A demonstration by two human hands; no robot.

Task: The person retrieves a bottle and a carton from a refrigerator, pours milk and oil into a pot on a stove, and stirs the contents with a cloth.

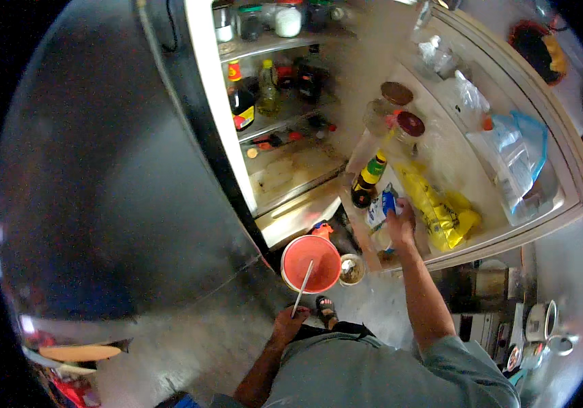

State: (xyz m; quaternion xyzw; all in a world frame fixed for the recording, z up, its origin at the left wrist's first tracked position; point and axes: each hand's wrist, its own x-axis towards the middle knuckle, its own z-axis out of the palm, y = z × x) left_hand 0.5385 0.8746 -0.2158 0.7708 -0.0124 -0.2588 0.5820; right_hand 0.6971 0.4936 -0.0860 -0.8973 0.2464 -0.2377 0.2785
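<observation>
My left hand (pixel 289 322) grips a thin pale stick-like utensil (pixel 302 286), whose far end points over a red plastic tub or lid (pixel 317 260). Inside an open refrigerator-like door (pixel 574 148), my right hand (pixel 402 227) is closed around a blue-and-white packet (pixel 382 206). A dark bottle with a yellow-and-green label (pixel 370 178) stands beside the packet. To the right of my fingers lies a shiny yellow plastic bag (pixel 442 219). Below the packet, a pale round container (pixel 382 238) is partly covered by my hand.
The cabinet's shelves (pixel 281 127) hold a sauce bottle (pixel 242 102), an oil bottle (pixel 269 86) and several jars (pixel 288 19). Clear plastic bags (pixel 513 153) fill the door's outer rack. A small tub (pixel 351 270) stands near the red one. Pots (pixel 540 321) sit at the right.
</observation>
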